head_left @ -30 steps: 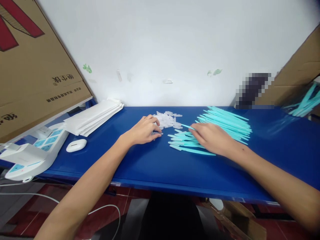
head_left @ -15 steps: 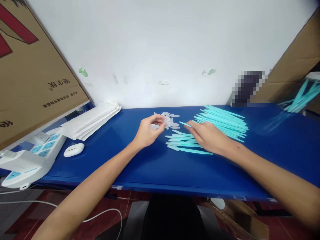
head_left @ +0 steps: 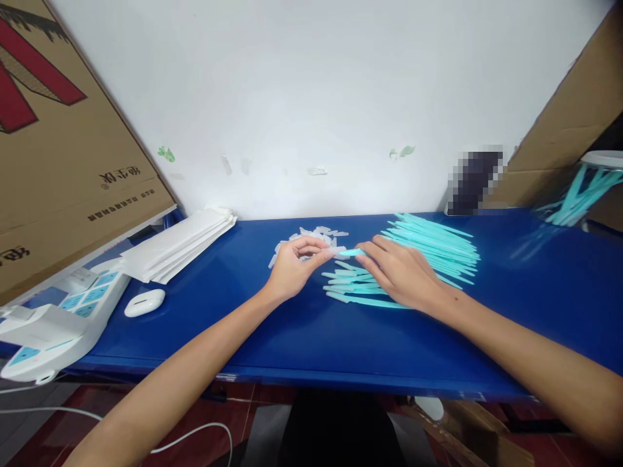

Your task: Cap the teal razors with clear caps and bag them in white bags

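My left hand [head_left: 288, 267] pinches a small translucent cap [head_left: 335, 250] between thumb and fingertips. Facing it, my right hand [head_left: 402, 272] grips a slim turquoise stick [head_left: 351, 253], whose tip meets or enters the cap; I cannot tell how deep. Several loose translucent caps [head_left: 318, 235] lie in a pile behind my left hand. Under and in front of my right hand are several turquoise sticks with pale, capped-looking ends [head_left: 348, 297]. A larger heap of turquoise sticks [head_left: 438, 246] lies behind my right hand, partly hidden by it.
On the blue table [head_left: 272, 344], a stack of white envelopes [head_left: 180, 243], a white earbud case [head_left: 145, 303] and a power strip [head_left: 92, 305] lie left. A large cardboard box [head_left: 73, 162] leans there. At far right stands a clear container of turquoise sticks [head_left: 586, 191].
My left hand has picked up a translucent cap and brought it to the turquoise stick in my right hand. The cap pile now looks more spread out, and the view has tilted slightly.
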Demonstrator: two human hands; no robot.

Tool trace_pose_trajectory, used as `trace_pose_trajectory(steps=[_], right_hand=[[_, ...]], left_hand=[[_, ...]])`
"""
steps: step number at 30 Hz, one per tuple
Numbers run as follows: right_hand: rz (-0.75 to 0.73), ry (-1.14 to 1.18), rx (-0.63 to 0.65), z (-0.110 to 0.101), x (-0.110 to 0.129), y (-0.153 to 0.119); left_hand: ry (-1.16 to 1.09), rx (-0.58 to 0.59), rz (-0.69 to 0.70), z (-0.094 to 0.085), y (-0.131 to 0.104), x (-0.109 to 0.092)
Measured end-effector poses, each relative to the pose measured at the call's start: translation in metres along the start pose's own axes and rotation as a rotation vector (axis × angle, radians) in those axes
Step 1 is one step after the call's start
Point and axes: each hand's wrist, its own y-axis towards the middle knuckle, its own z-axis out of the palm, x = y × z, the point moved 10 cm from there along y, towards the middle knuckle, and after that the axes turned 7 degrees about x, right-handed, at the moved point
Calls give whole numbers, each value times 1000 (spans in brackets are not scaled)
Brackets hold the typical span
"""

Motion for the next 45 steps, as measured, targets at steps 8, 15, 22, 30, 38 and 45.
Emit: trace_pose_trajectory(steps=[8,15,22,30,38,45], right_hand=[[-11,31,-9,-4,0,1],[-15,93,-7,-5,-2,2],[-110,257,-65,-5,8,-4],[-23,209,166,10,12,-4],[36,39,376,30,6,-9],[8,29,448,33,10,-15]], left_hand=[[1,11,-28,1,-1,3],[63,22,-48,3,-6,-4],[184,96,87,13,-8,-16],[685,170,344,20,-12,-30],[894,197,422,21,-20,-40],[970,231,422,18,-17,-35]])
